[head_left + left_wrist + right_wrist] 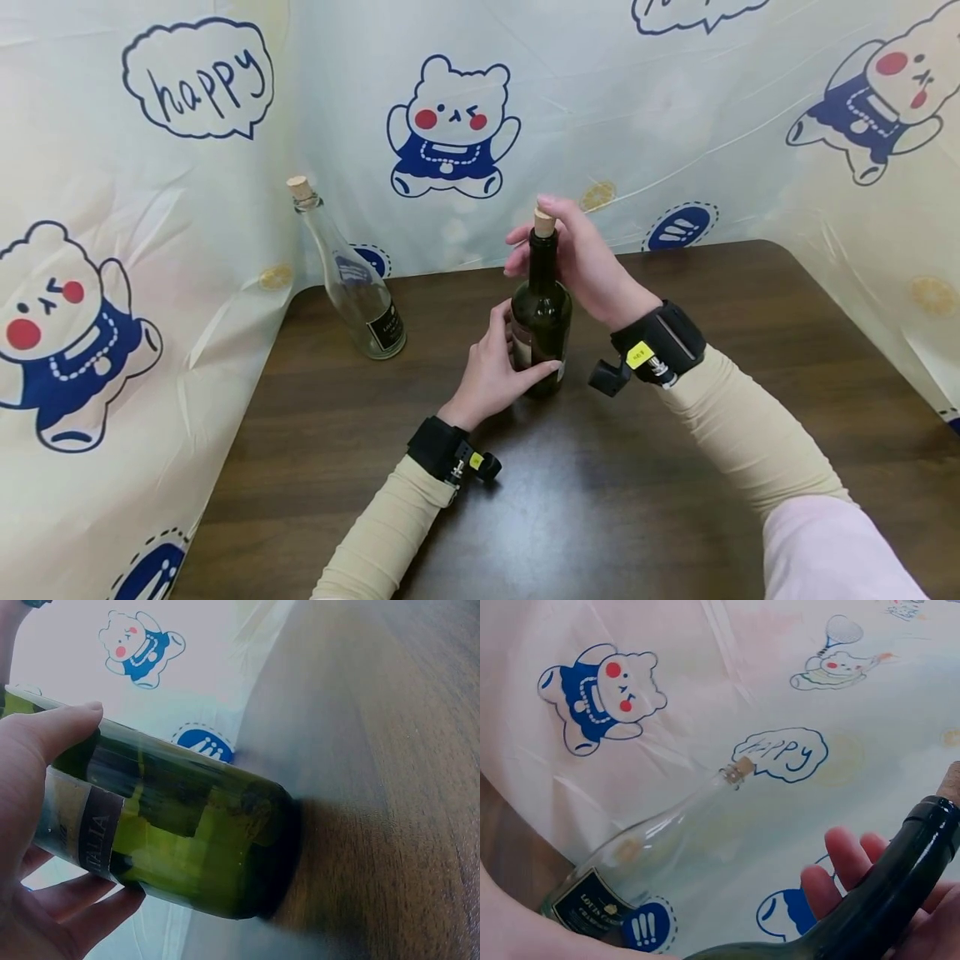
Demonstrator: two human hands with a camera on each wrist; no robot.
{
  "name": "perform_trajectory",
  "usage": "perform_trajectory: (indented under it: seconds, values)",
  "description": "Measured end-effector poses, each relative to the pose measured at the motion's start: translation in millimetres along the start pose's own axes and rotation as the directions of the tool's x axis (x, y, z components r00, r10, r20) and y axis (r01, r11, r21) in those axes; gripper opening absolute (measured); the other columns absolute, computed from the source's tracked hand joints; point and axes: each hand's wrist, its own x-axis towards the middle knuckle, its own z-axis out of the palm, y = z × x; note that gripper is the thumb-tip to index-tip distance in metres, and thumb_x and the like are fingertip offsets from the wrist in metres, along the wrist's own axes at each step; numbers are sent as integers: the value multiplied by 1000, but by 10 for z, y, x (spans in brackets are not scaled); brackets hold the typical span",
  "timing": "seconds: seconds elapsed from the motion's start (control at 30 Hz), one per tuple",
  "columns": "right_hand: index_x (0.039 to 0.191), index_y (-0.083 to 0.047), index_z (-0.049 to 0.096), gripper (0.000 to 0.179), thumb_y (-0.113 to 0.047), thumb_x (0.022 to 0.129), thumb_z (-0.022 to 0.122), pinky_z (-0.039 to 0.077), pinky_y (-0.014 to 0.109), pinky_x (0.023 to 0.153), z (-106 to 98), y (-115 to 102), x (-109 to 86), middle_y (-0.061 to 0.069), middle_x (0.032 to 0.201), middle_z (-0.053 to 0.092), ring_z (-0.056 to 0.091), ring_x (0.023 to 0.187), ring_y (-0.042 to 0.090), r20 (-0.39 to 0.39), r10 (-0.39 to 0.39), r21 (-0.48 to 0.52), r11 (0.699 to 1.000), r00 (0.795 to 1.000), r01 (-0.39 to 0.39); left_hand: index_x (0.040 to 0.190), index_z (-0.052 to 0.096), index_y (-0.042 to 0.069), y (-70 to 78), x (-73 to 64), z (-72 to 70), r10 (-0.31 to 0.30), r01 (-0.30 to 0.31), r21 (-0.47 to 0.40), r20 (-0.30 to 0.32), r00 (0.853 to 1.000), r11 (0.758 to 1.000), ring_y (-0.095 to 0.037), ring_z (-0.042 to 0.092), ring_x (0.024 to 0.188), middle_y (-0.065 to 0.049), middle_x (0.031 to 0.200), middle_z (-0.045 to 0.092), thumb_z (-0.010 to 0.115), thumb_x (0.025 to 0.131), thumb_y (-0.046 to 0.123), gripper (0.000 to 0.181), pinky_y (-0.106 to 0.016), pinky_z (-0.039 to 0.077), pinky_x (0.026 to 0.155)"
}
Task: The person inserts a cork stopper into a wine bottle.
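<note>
A dark green wine bottle point(542, 312) stands upright on the table. My left hand point(498, 367) grips its lower body, thumb on one side and fingers round the other, partly over the label point(79, 821). A cork point(544, 223) sticks up out of the mouth. Beside the neck is my right hand point(592, 267), its thumb at the top of the cork. In the right wrist view, the right fingers point(847, 855) lie loosely bent behind the dark neck. The bottle's base point(281, 855) meets the wood in the left wrist view.
A clear glass bottle point(352, 283) with a cork and a black label stands at the table's back left. The brown wooden table point(360, 433) runs back to a pale cloth point(337, 100) printed with bears. Black straps with small cameras circle both wrists.
</note>
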Motion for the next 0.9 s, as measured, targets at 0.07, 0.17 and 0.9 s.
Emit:
perform_trajectory:
  seconds: [0.07, 0.17, 0.9]
  values:
    - [105, -1, 65, 64, -57, 101, 34, 38, 51, 107, 1, 9, 10, 5, 82, 74, 69, 91, 28, 6, -13, 15, 1000, 1000, 13, 156, 23, 22, 2, 2, 5, 2, -2, 1, 2, 1000, 1000, -15, 65, 107, -3, 126, 65, 79, 82, 51, 97, -42, 55, 87]
    - [87, -4, 66, 62, -55, 101, 33, 44, 46, 95, 11, 34, 30, 5, 74, 67, 65, 78, 25, 24, -36, 39, 999, 999, 35, 156, 23, 22, 1, 2, 14, 10, -10, 6, 1, 1000, 1000, -15, 66, 106, -4, 124, 66, 79, 82, 50, 97, -41, 56, 86]
    - [61, -9, 47, 60, -43, 106, 27, 38, 29, 54, 166, 79, 97, 2, 55, 40, 37, 52, 19, -52, -169, 91, 981, 984, 173, 155, 24, 22, -18, 2, 23, 23, -22, 42, -16, 1000, 999, -15, 67, 102, -2, 116, 66, 79, 83, 50, 95, -42, 55, 82]
